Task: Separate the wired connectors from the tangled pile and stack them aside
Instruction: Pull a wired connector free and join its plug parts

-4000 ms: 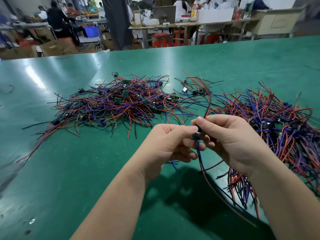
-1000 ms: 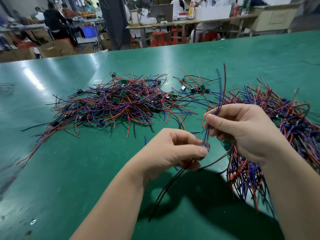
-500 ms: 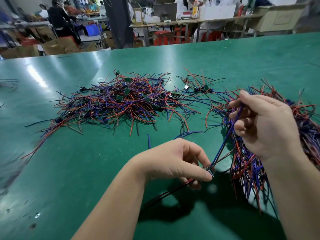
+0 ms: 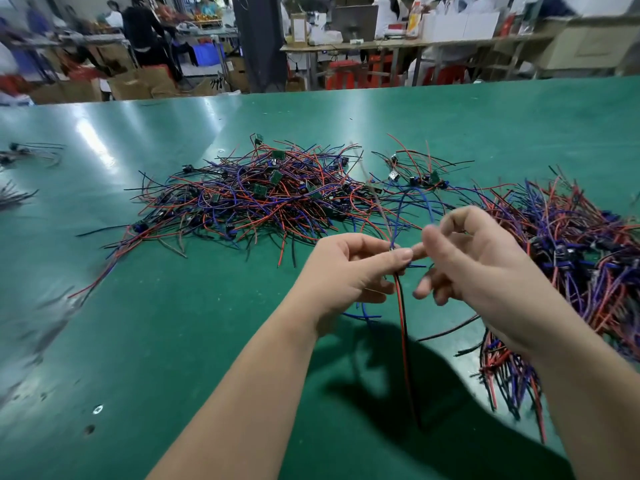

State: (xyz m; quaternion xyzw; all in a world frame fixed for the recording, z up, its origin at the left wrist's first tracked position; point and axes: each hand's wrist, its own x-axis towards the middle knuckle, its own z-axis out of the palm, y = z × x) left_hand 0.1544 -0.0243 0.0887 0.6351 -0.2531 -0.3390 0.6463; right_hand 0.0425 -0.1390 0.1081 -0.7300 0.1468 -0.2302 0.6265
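The left hand [image 4: 349, 268] pinches one small connector with red and black wires [image 4: 403, 327] over the green bench [image 4: 173, 341]. The right hand [image 4: 478, 261] was pulling its blue wires a moment ago. Now its fingers hang loose and hold nothing. The piece looks free of the big tangled pile of wires [image 4: 249, 195].

I work in a factory assembly hall. My long green worktable [image 4: 173, 323] carries heaps of red, blue and black wired connectors [image 4: 263, 199]. Beyond its far edge stand a cluttered workbench [image 4: 349, 46], red stools [image 4: 346, 76], cardboard boxes [image 4: 138, 84] and other workers [image 4: 142, 29].
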